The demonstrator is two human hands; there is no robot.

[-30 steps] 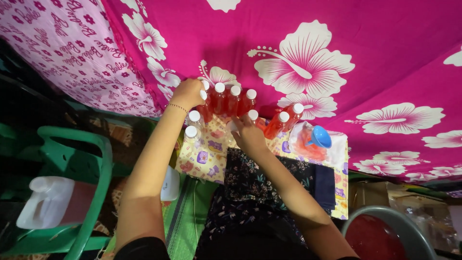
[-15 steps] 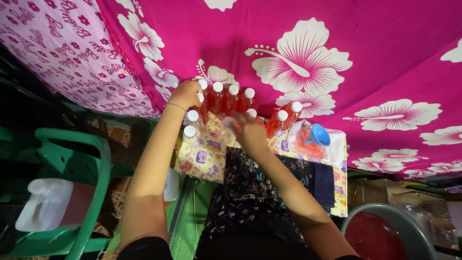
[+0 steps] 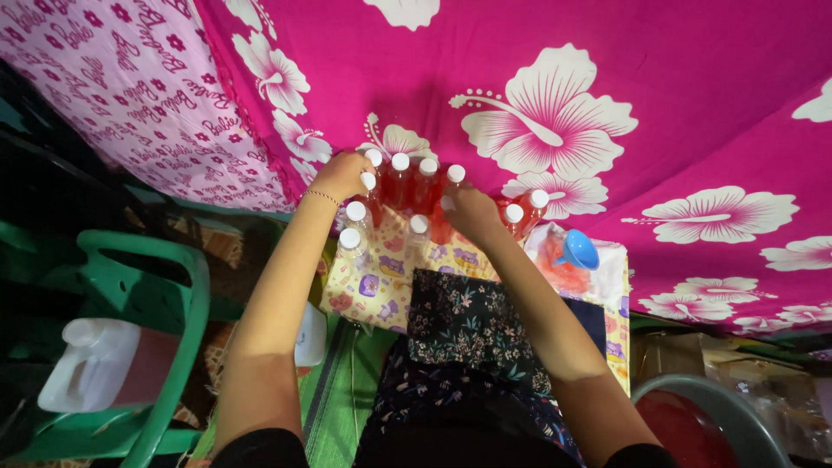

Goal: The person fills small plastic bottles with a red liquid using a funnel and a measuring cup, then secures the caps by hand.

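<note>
Between the earlier frames and this one, both hands shifted only slightly along the bottle cluster; the right hand had settled lower over the front row, and the bottles kept their places.

Head view: the left hand (image 3: 341, 176) was cupped against the left end of the cluster of red-filled bottles (image 3: 407, 186), fingers wrapped around the outermost white-capped bottle (image 3: 373, 160). The grip appeared closed on that bottle, though the fingertips were hidden behind it. The right hand (image 3: 471, 215) lay over the front-centre bottles, palm down; whether it clasped one or merely rested on them could not be told.

The bottles stood upright on a patterned cloth (image 3: 381, 286), long axes vertical, caps toward the camera. The cluster lay between the 2 hands, directly ahead of both wrists; 2 further bottles (image 3: 525, 208) stood just to the right of the right hand, which was the nearer to them. Both forearms were extended forward and converged slightly toward the cluster.

A blue funnel (image 3: 579, 250) lay to the right, near a clear bag. A green plastic chair (image 3: 178, 286) holding a white jug (image 3: 91, 364) stood well apart at the left, and a metal basin (image 3: 737, 407) sat at the lower right
</note>
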